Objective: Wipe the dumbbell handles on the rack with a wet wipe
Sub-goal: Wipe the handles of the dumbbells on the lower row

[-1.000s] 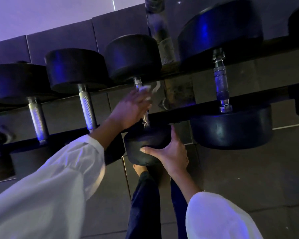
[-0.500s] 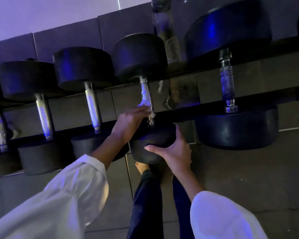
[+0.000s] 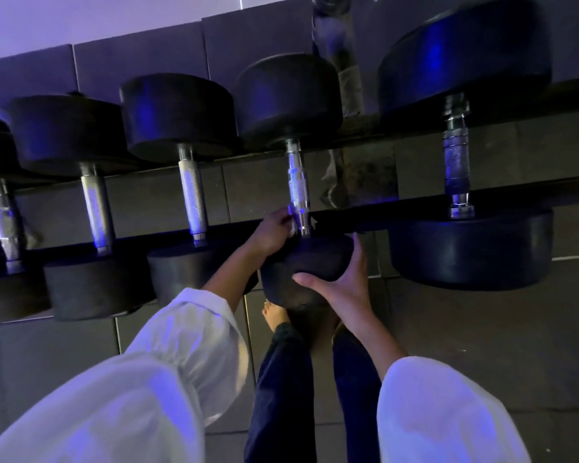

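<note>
Several black dumbbells with chrome handles lie across the rack rails (image 3: pixel 398 215). My left hand (image 3: pixel 272 231) pinches a white wet wipe (image 3: pixel 292 228) against the near end of the middle dumbbell's handle (image 3: pixel 297 188). My right hand (image 3: pixel 343 282) grips the near black head (image 3: pixel 306 262) of that same dumbbell from below and from the right. Most of the wipe is hidden behind my fingers and the handle.
A larger dumbbell (image 3: pixel 458 158) lies to the right, two more handles (image 3: pixel 193 192) (image 3: pixel 96 205) to the left. A rack upright (image 3: pixel 341 61) rises behind. My legs and bare feet (image 3: pixel 273 315) stand on the grey tiled floor below.
My left hand has slid the wipe down the handle from near the far head to the near end. My right hand keeps its grip on the near head.
</note>
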`<state>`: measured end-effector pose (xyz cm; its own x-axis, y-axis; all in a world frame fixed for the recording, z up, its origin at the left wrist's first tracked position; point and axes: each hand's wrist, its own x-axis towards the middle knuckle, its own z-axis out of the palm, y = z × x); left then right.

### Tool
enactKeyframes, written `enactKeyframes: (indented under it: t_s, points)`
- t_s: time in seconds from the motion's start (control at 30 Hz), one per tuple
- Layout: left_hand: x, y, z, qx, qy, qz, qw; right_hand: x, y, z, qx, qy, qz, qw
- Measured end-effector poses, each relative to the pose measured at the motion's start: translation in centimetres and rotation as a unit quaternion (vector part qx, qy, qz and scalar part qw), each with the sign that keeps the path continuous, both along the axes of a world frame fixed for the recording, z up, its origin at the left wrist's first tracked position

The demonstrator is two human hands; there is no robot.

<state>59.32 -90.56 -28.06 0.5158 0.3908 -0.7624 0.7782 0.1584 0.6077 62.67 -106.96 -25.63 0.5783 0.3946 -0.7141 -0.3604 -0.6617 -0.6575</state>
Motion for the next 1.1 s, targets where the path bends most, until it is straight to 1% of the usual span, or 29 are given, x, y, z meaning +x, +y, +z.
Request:
enactKeyframes:
  t_s: [0.1,0.17,0.23,0.3,0.33,0.37,0.4,0.43,0.47,0.53,0.57,0.6,0.63,0.7,0.77,0.83,0.87,0.93,0.97,1.0,1.03,1.07,1.1]
  points:
    - [-1.3,-0.9,0.7,0.051,0.009,0.050,0.997,0.0,0.1,0.1,0.001,0.005,-0.005,1.000]
    - [-2.2,-1.0,1.3,0.103,-0.018,0.071,0.992,-0.1,0.1,0.2,0.004,0.003,-0.006,1.000]
    - [-2.2,-0.8,2.0,0.177,-0.036,0.023,0.983,0.0,0.2,0.3,0.011,0.007,-0.011,1.000]
    - [-1.7,-0.7,2.4,0.249,-0.057,-0.075,0.964,0.1,0.2,0.2,0.014,0.006,-0.017,1.000]
    - [-1.4,-0.6,2.7,0.275,-0.084,-0.127,0.949,0.1,0.1,0.1,0.013,0.003,-0.019,1.000]
    - [-1.0,-0.4,2.7,0.301,-0.124,-0.184,0.927,0.1,0.1,0.0,0.012,0.002,-0.020,1.000]
    - [-0.5,-0.3,2.5,0.331,-0.165,-0.248,0.896,0.0,0.0,-0.1,0.012,0.004,-0.020,1.000]
    - [0.2,-0.2,2.1,0.355,-0.188,-0.316,0.860,0.0,0.0,-0.3,0.011,0.009,-0.020,1.000]
    - [1.1,-0.1,1.7,0.372,-0.186,-0.378,0.827,-0.1,-0.1,-0.3,0.008,0.015,-0.017,1.000]
    - [2.8,0.0,1.0,0.395,-0.140,-0.465,0.780,0.0,-0.1,-0.3,0.004,0.018,-0.012,1.000]
    - [3.1,0.1,0.7,0.405,-0.124,-0.487,0.764,0.0,-0.1,-0.3,0.004,0.018,-0.011,1.000]
    - [3.1,0.2,0.8,0.409,-0.115,-0.495,0.758,0.0,0.0,-0.3,0.003,0.018,-0.010,1.000]
    - [2.5,0.4,0.9,0.410,-0.127,-0.489,0.759,0.0,0.0,-0.3,0.003,0.021,-0.011,1.000]
    - [0.5,0.6,1.5,0.415,-0.198,-0.441,0.771,-0.1,0.0,-0.3,0.002,0.019,-0.015,1.000]
    - [-0.7,0.8,2.1,0.417,-0.221,-0.413,0.779,-0.2,0.0,-0.3,0.000,0.010,-0.019,1.000]
    - [0.7,0.5,2.0,0.400,-0.181,-0.434,0.787,-0.2,0.0,-0.3,-0.001,0.013,-0.020,1.000]
    - [1.6,0.2,1.9,0.393,-0.150,-0.458,0.783,-0.1,0.0,-0.3,-0.001,0.016,-0.018,1.000]
    - [2.9,-0.2,1.2,0.406,-0.116,-0.498,0.758,0.0,0.0,-0.3,0.001,0.021,-0.017,1.000]
    - [2.8,-0.3,1.0,0.411,-0.115,-0.497,0.756,0.0,0.0,-0.4,0.003,0.022,-0.016,1.000]
    - [2.3,-0.1,0.9,0.410,-0.126,-0.479,0.765,-0.1,-0.1,-0.3,0.004,0.025,-0.014,1.000]
    - [1.5,0.1,0.9,0.400,-0.155,-0.449,0.784,-0.1,-0.1,-0.2,0.004,0.027,-0.014,1.000]
    - [0.4,0.2,1.1,0.381,-0.191,-0.410,0.806,-0.2,-0.1,-0.2,0.003,0.024,-0.014,1.000]
    - [-0.7,0.1,1.4,0.353,-0.218,-0.359,0.836,-0.2,0.0,-0.1,0.001,0.019,-0.014,1.000]
